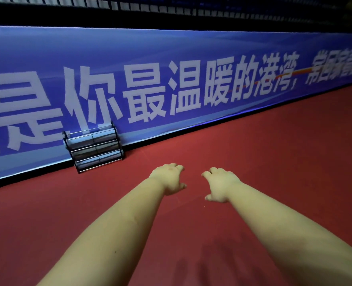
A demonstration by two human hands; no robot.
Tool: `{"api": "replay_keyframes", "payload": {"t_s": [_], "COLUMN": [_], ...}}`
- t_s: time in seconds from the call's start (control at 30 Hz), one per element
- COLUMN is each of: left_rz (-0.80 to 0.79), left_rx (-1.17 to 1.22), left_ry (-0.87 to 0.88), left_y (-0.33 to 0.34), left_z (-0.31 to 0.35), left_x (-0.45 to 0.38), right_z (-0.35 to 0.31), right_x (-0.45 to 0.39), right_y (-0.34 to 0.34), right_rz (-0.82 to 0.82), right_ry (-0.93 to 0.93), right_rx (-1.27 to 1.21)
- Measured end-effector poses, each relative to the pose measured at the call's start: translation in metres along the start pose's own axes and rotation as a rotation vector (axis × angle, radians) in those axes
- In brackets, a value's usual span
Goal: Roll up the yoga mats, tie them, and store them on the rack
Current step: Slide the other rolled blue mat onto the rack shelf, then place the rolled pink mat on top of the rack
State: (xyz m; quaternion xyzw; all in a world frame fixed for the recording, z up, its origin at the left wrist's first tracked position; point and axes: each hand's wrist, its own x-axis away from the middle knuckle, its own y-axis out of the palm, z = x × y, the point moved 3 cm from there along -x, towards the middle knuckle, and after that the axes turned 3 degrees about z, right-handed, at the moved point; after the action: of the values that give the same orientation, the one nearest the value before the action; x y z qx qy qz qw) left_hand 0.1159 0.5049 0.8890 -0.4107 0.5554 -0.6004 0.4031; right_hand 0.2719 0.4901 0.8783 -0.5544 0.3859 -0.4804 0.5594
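Reaching out with left hand (pixel 170 178) and right hand (pixel 220 184) over red floor (pixel 274 162), fingers loosely curled, grasping nothing.

Standing left against blue banner (pixel 171 58): rack (pixel 93 146), tiers seemingly filled with grey rolled mats (pixel 92 139); no unrolled mat in view. Judged light, soft and springy, likely best taken around the middle of a roll, near its tie.

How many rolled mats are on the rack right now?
3 on the rack: top tier, middle tier, bottom tier. Each looks like one roll; more may hide behind.
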Motion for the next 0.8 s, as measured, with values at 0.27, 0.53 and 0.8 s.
{"api": "replay_keyframes", "payload": {"t_s": [0.27, 0.53, 0.8], "left_rz": [-0.036, -0.07, -0.135], "left_rx": [-0.015, -0.027, -0.038], "left_ry": [0.125, 0.343, 0.485], "left_y": [0.054, 0.098, 0.249], "left_z": [0.021, 0.119, 0.242], "left_x": [0.074, 0.074, 0.033], "right_z": [-0.026, 0.04, 0.13], "right_x": [0.101, 0.174, 0.233], "right_y": [0.042, 0.107, 0.277], "right_rz": [-0.053, -0.119, -0.172], "right_ry": [0.136, 0.333, 0.521], "right_rx": [-0.021, -0.076, -0.187]}}
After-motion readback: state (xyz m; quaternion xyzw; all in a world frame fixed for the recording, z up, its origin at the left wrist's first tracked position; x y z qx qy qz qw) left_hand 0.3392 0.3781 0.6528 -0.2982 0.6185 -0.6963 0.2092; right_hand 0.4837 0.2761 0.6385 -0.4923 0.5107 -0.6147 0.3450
